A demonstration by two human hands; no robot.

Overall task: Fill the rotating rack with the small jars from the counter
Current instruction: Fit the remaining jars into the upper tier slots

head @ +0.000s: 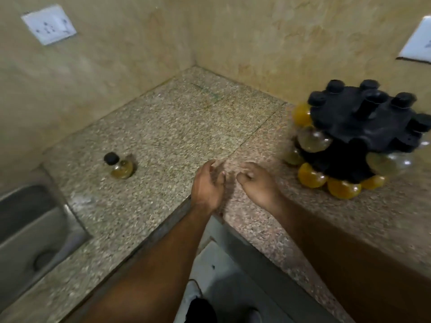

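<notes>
Item 1: speckled granite counter (163, 127), running into a wall corner at 12 o'clock of the view.

Item 2: small jar (120, 166), round glass with a black cap and yellowish contents. It is standing alone on the counter at 9 o'clock from the hands, well apart from them and from the rack.

Item 3: rotating rack (363, 122), black, sitting on the counter at 3 o'clock of the view. Black caps are showing around its top disc, and round jars are hanging below in tiers. The amber jars (342, 188) are filling the lowest tier, with paler ones above. Motion blur is keeping any open slots from being counted.

Item 4: left hand (207, 185), hovering over the counter's inner edge near centre, fingers relaxed and slightly bent, gripping nothing.

Item 5: right hand (256, 183), lying just beside the left at its 3 o'clock, fingers loosely curled toward the palm, holding nothing. Whether it is touching the counter cannot be told.

Item 6: steel sink (30, 229), sitting at 8 o'clock.

Item 7: white socket plate (49, 24), on the wall at 10 o'clock.

Item 8: second white plate (417, 43), at 2 o'clock, cut by the frame edge.
</notes>
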